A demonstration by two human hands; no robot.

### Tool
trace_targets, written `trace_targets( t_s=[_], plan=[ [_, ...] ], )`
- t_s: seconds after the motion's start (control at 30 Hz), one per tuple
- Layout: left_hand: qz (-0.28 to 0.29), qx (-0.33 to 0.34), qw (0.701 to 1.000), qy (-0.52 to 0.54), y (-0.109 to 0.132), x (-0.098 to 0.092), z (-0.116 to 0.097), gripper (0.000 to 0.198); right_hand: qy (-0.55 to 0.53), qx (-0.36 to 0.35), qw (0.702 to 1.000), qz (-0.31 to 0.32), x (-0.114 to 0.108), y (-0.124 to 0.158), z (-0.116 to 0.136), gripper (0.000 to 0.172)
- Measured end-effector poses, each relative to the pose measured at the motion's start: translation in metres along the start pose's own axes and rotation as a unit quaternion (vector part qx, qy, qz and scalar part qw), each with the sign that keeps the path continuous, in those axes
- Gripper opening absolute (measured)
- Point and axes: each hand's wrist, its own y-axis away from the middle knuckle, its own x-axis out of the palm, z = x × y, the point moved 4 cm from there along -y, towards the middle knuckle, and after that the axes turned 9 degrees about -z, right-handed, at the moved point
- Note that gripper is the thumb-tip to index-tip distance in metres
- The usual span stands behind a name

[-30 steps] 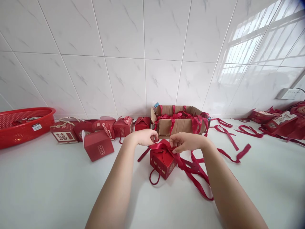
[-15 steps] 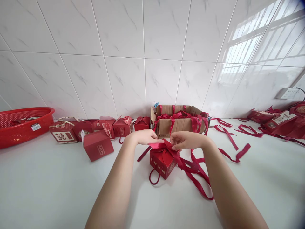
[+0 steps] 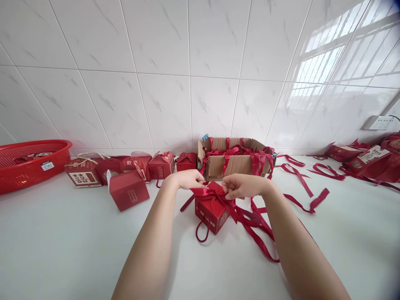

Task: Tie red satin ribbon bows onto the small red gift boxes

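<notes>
A small red gift box (image 3: 210,211) with a dark red cord handle stands in front of me on the white table. Across its top runs a red ribbon (image 3: 215,193), gathered in a knot or bow at the middle. My left hand (image 3: 191,180) is closed on the ribbon at the box's left, fingertips pinched together. On the other side, my right hand (image 3: 240,186) pinches the ribbon close to the knot. Long loose red ribbons (image 3: 259,237) lie on the table to the right of the box, partly under my right forearm.
Behind the box sits a cardboard box (image 3: 239,166) with ribbons hung over its edges. Several red gift boxes (image 3: 129,191) stand to the left, beside a red plastic basket (image 3: 34,175). More red boxes (image 3: 368,160) lie at the far right, near loose ribbon pieces (image 3: 308,202).
The ribbon's left end has shifted slightly left and looks drawn flatter. My right hand has moved a little left and down. The gift box has shifted very slightly left.
</notes>
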Motion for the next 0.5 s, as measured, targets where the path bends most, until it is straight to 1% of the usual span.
trace_targets(
  t_s=[0.1, 0.17, 0.27, 0.37, 0.4, 0.5],
  plan=[
    [0.007, -0.008, 1.000, -0.008, 0.000, 0.001, 0.000, 0.038, 0.011, -0.005, 1.000, -0.011, -0.002, 0.001, 0.000, 0.022],
    [0.016, -0.014, 1.000, -0.017, -0.001, 0.002, -0.002, 0.034, 0.023, 0.005, 1.000, -0.010, -0.004, 0.003, 0.000, 0.024],
    [0.015, -0.023, 0.999, -0.040, -0.001, 0.004, -0.008, 0.026, 0.037, 0.032, 0.999, -0.011, -0.008, 0.007, -0.003, 0.020],
    [-0.012, -0.022, 0.998, -0.057, 0.005, 0.000, -0.018, 0.018, 0.028, 0.029, 0.999, -0.035, -0.012, 0.010, -0.003, 0.016],
    [-0.020, -0.020, 0.998, -0.060, 0.008, -0.002, -0.022, 0.025, 0.023, 0.022, 0.999, -0.039, -0.013, 0.011, -0.002, 0.016],
    [-0.030, -0.011, 0.998, -0.062, 0.017, -0.006, -0.033, 0.060, 0.018, -0.002, 0.999, -0.034, -0.012, 0.013, 0.003, 0.016]
  ],
)
